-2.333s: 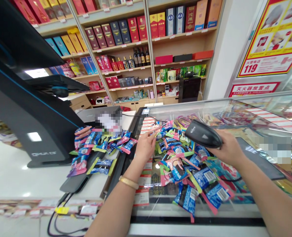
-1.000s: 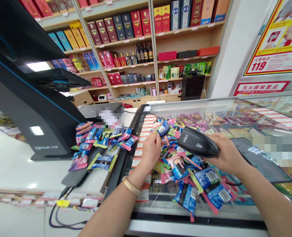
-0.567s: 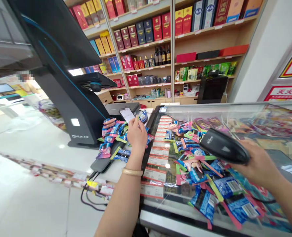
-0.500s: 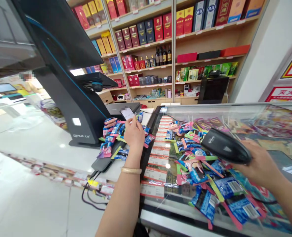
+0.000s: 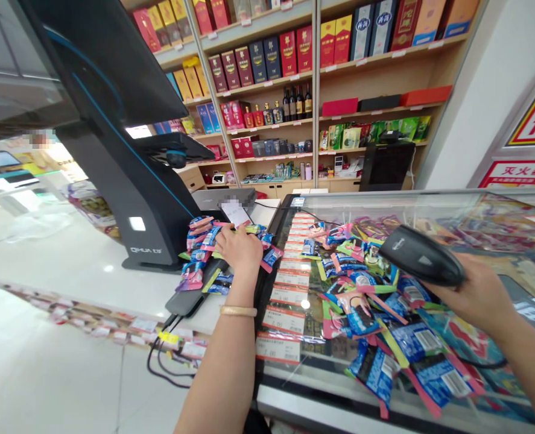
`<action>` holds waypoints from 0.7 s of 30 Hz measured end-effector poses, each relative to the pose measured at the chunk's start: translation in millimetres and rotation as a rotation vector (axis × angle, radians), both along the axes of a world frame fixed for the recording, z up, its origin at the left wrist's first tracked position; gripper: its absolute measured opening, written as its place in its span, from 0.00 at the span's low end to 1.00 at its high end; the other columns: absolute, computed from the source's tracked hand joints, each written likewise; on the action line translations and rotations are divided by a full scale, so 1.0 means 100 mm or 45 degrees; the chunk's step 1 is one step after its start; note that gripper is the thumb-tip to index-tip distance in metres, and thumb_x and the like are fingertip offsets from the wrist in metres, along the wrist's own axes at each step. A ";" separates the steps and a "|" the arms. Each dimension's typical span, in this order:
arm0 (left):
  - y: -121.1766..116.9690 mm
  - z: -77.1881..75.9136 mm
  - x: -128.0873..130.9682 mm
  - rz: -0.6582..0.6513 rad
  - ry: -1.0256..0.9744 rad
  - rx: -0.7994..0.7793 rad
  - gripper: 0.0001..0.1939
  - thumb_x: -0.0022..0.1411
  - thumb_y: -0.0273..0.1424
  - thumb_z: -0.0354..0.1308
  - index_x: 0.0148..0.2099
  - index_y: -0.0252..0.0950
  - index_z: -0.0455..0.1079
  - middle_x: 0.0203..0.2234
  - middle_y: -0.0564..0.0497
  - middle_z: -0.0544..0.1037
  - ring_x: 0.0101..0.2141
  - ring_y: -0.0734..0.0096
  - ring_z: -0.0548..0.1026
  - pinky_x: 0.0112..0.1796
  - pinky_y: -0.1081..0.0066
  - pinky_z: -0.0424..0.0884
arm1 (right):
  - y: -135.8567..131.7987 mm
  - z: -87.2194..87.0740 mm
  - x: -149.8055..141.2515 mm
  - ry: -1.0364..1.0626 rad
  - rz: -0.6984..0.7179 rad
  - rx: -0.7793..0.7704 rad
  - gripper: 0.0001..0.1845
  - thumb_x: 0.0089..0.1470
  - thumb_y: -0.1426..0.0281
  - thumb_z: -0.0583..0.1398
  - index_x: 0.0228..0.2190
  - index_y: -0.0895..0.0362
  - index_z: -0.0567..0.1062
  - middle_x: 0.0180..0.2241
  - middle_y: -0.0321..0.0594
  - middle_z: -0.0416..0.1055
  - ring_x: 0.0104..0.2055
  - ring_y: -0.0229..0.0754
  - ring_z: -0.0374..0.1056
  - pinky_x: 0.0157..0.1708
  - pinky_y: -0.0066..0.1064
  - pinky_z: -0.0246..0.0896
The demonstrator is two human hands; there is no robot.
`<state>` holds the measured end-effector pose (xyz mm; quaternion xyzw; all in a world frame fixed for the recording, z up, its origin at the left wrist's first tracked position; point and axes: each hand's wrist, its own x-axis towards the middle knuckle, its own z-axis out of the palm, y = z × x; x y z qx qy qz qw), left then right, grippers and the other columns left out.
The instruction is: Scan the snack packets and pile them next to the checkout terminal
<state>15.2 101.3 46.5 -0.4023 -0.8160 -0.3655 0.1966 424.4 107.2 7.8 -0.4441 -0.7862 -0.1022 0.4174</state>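
Note:
My left hand, a gold-coloured bangle at its wrist, rests palm down over a heap of small blue and pink candy packets on the white counter. Its fingers are spread forward across the packets; no packet is visibly gripped. My right hand is wrapped round a black handheld barcode scanner, its head pointing left. Under the scanner, a larger loose pile of the same packets lies on the glass display counter, several with white barcodes facing up. The right hand's fingertips are mostly hidden.
A black checkout terminal stands at the left, with a phone-like screen behind the left heap. Price labels line the glass edge. Black cables hang at the counter's front. Shelves of boxed bottles fill the back wall.
My left hand has lowered and shifted slightly left; the packet pinched in its fingers is let go onto the left heap. The scanner has moved slightly right and up.

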 end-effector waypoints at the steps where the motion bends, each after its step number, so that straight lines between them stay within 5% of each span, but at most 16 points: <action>1: 0.00 0.01 0.01 -0.013 -0.001 0.048 0.20 0.60 0.23 0.54 0.51 0.33 0.80 0.56 0.33 0.73 0.56 0.36 0.68 0.54 0.41 0.64 | 0.00 0.02 -0.01 0.008 -0.006 -0.016 0.18 0.54 0.52 0.58 0.29 0.52 0.76 0.26 0.46 0.78 0.28 0.50 0.74 0.30 0.38 0.67; 4: 0.02 -0.02 0.07 -0.157 0.027 0.221 0.23 0.60 0.24 0.53 0.56 0.36 0.77 0.56 0.34 0.71 0.56 0.39 0.68 0.55 0.41 0.65 | -0.02 0.07 -0.04 0.016 0.012 -0.027 0.16 0.54 0.53 0.59 0.28 0.52 0.76 0.24 0.44 0.77 0.26 0.49 0.73 0.29 0.37 0.66; 7: 0.09 -0.15 0.25 -0.594 0.048 0.269 0.24 0.63 0.24 0.52 0.59 0.36 0.74 0.52 0.37 0.72 0.52 0.52 0.73 0.56 0.51 0.69 | -0.05 0.10 -0.07 0.025 0.050 0.008 0.14 0.54 0.56 0.60 0.28 0.53 0.76 0.24 0.43 0.77 0.25 0.48 0.73 0.27 0.36 0.65; 11: 0.14 -0.39 0.58 -1.086 0.014 -0.092 0.25 0.67 0.27 0.51 0.65 0.39 0.70 0.55 0.40 0.71 0.49 0.63 0.76 0.55 0.62 0.72 | -0.07 0.14 -0.11 0.016 0.096 0.032 0.13 0.55 0.58 0.60 0.27 0.52 0.74 0.23 0.43 0.76 0.24 0.47 0.72 0.27 0.35 0.65; 16: 0.07 -0.47 0.85 -0.949 0.200 -0.691 0.27 0.72 0.43 0.52 0.70 0.50 0.64 0.62 0.39 0.68 0.61 0.47 0.68 0.60 0.50 0.66 | -0.06 0.11 -0.12 -0.003 0.118 0.055 0.12 0.54 0.59 0.60 0.26 0.53 0.73 0.22 0.42 0.76 0.24 0.47 0.72 0.27 0.35 0.64; 21: 0.06 -0.46 0.89 -0.865 0.289 -0.859 0.28 0.73 0.52 0.44 0.67 0.52 0.68 0.57 0.40 0.74 0.60 0.47 0.69 0.59 0.51 0.64 | -0.02 0.01 -0.09 -0.001 0.100 0.083 0.13 0.55 0.58 0.61 0.34 0.55 0.77 0.29 0.46 0.80 0.29 0.50 0.76 0.31 0.38 0.68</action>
